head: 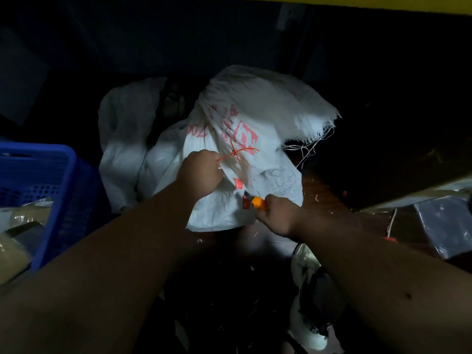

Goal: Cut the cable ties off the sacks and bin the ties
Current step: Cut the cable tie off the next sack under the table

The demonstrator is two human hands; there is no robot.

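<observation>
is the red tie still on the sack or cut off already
Still on. The red cable tie cinches the gathered neck of the white sack, tails sticking out; the left hand grips below it.

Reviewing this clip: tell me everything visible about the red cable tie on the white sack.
The red cable tie is a thin plastic strap, still uncut, cinched round the gathered neck of the white woven sack. Its knot-like lock sits over the red print, with one tail pointing right and another running left to the left hand, which grips the sack beside it. The right hand holds an orange-handled cutter lower down, apart from the tie.
</observation>
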